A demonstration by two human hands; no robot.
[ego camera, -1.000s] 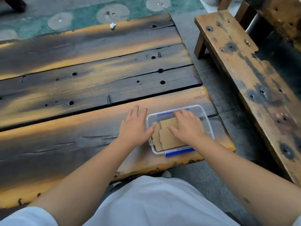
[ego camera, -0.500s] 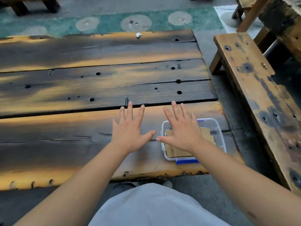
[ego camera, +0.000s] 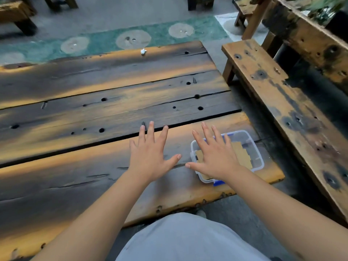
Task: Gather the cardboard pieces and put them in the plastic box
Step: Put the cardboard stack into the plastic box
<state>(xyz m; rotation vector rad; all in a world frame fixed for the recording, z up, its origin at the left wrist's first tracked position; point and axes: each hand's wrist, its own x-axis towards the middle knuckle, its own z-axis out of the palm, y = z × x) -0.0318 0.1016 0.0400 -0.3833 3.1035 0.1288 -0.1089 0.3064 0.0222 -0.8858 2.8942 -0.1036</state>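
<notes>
A clear plastic box (ego camera: 258,151) with blue clips stands near the right front corner of the dark wooden table (ego camera: 94,113). Brown cardboard pieces (ego camera: 243,154) lie flat inside it. My right hand (ego camera: 214,155) hovers over the box's left half with fingers spread, holding nothing, and hides part of the cardboard. My left hand (ego camera: 150,155) is spread flat above the bare planks just left of the box, also empty. The two thumbs nearly meet.
A small white scrap (ego camera: 143,51) lies at the table's far edge. A worn wooden bench (ego camera: 282,110) runs along the right side, with a gap of grey floor between. More wooden furniture stands at the back.
My right hand has lifted out of the box and both hands have opened wide. The view has tilted up and pulled back, showing more of the table and floor.
</notes>
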